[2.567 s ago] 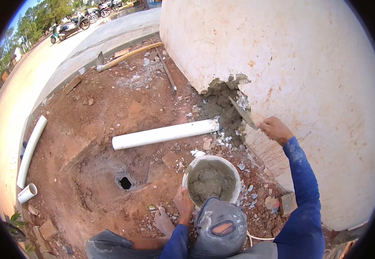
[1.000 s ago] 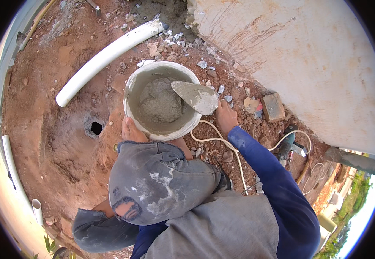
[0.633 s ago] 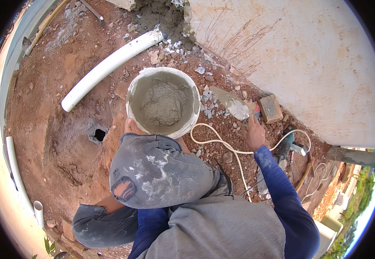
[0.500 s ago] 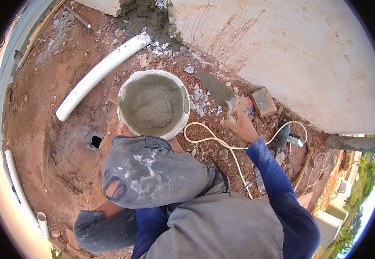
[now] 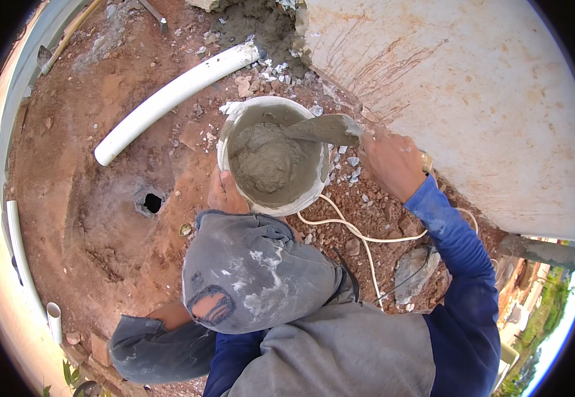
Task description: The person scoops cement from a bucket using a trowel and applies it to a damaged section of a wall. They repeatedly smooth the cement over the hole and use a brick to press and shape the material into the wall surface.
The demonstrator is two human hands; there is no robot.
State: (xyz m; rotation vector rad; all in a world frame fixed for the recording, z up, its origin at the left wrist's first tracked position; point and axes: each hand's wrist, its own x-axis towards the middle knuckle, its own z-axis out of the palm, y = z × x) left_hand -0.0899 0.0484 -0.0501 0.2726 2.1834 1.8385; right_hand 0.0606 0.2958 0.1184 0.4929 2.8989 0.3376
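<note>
My right hand (image 5: pixel 393 159) grips a trowel (image 5: pixel 325 130), its mortar-smeared blade reaching over the right rim of a white bucket (image 5: pixel 223 147) into the grey wet mortar (image 5: pixel 267 159) inside. My left hand (image 5: pixel 224 194) holds the bucket low on its left side, partly hidden behind my knee in torn grey trousers. Above the bucket, a broken opening at the wall's foot is packed with grey mortar (image 5: pixel 261 33). A white pipe (image 5: pixel 175 99) lies on the dirt, its upper end against that patch.
The pale wall (image 5: pixel 473 119) rises at right. A small square hole (image 5: pixel 152 202) is in the red dirt at left, with more white pipes (image 5: pixel 23 251) along the edge. A pale hose (image 5: pixel 367 237) loops right of my knee; rubble and a long-handled tool (image 5: pixel 69 40) lie around.
The trowel, lately held low to the right of the bucket, has swung up and left, its blade now inside the bucket. My left hand stays on the bucket.
</note>
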